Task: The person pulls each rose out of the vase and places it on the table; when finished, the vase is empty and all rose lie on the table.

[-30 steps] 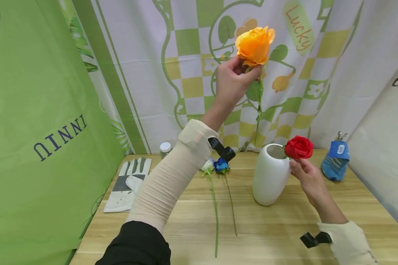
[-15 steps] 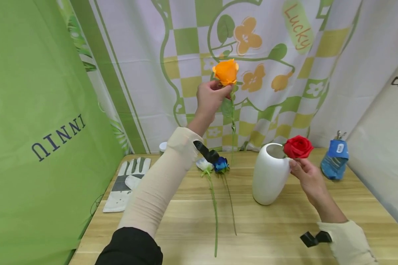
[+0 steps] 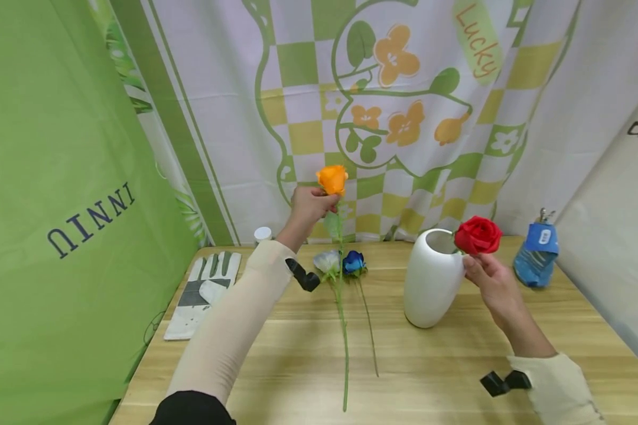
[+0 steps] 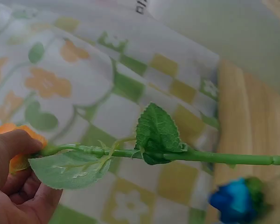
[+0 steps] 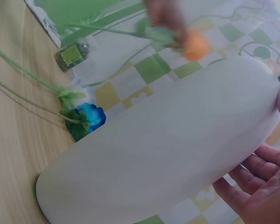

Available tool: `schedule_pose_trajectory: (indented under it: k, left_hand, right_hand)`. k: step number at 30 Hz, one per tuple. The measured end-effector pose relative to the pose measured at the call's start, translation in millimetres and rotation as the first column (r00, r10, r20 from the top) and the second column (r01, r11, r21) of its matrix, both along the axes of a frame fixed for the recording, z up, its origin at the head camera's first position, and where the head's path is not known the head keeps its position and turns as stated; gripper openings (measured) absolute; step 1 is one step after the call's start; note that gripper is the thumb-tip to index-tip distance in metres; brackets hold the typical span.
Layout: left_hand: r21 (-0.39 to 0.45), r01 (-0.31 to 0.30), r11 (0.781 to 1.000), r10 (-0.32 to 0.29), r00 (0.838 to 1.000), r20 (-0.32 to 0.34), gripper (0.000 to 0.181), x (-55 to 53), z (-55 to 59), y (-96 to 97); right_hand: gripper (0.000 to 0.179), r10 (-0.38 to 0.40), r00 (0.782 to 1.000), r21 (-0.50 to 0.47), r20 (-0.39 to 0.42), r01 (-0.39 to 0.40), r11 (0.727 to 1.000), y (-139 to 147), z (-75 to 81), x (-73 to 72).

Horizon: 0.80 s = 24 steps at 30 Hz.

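Note:
My left hand (image 3: 309, 205) pinches an orange rose (image 3: 332, 179) just beneath its bloom, the leafy green stem (image 4: 214, 157) hanging down in the head view. Below it on the table lie a white rose (image 3: 326, 261) and a blue rose (image 3: 354, 262), their stems pointing toward me. A white vase (image 3: 430, 289) stands to the right. From its mouth a red rose (image 3: 477, 235) leans out over the right rim. My right hand (image 3: 494, 283) holds the vase near the rim, thumb at the edge and fingers along the side; the rose's lower stem is hidden inside.
A white and grey work glove (image 3: 202, 295) lies at the table's left. Behind my left forearm is a small jar with a white lid (image 3: 263, 235). At the back right stands a blue cloth item (image 3: 537, 254) topped with metal clips. A patterned curtain (image 3: 308, 65) hangs behind the table.
My left hand has carried the orange rose down and to the left, from high before the curtain to above the white rose. The right hand, vase and red rose stay put.

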<state>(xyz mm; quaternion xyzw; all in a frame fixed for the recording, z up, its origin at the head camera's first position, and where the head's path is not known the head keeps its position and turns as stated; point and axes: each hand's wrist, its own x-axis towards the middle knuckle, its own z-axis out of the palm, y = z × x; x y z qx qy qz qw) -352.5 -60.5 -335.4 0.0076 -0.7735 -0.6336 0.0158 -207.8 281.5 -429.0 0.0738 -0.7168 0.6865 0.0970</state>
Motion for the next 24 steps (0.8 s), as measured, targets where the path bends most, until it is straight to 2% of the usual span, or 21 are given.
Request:
schedule_pose_trajectory:
  k: [4,8,12,15,19,24]
  left_hand:
    - [-0.034,-0.017,0.999,0.019,0.997,0.080,0.018,-0.7,-38.7,-19.4]
    - [-0.005,-0.016,1.000,0.017,0.990,0.143,0.018,0.9,-62.8,-32.1]
    - [0.044,-0.006,0.999,-0.001,0.985,0.172,0.018,3.7,-75.4,-38.9]
    - [0.055,-0.010,0.998,0.001,0.985,0.172,0.028,7.3,-81.8,-42.8]
    - [0.054,-0.032,0.998,0.021,0.983,0.184,0.036,12.2,-92.2,-49.0]
    - [0.062,-0.068,0.996,0.053,0.974,0.221,0.031,15.9,-108.9,-58.6]
  right_hand:
    - [0.021,-0.002,1.000,0.010,0.002,0.002,1.000,0,-0.3,0.2]
    - [0.018,-0.007,1.000,0.022,0.000,0.007,1.000,-1,0.0,0.9]
    - [0.017,-0.011,1.000,0.030,-0.009,0.011,0.999,-1,0.0,2.5]
    - [0.015,-0.003,1.000,0.024,-0.015,0.003,1.000,-1,0.1,3.3]
    - [0.013,0.002,1.000,0.022,-0.014,-0.001,1.000,-2,0.5,3.6]
    - [0.012,-0.004,1.000,0.046,-0.003,0.004,0.999,-1,0.6,2.8]
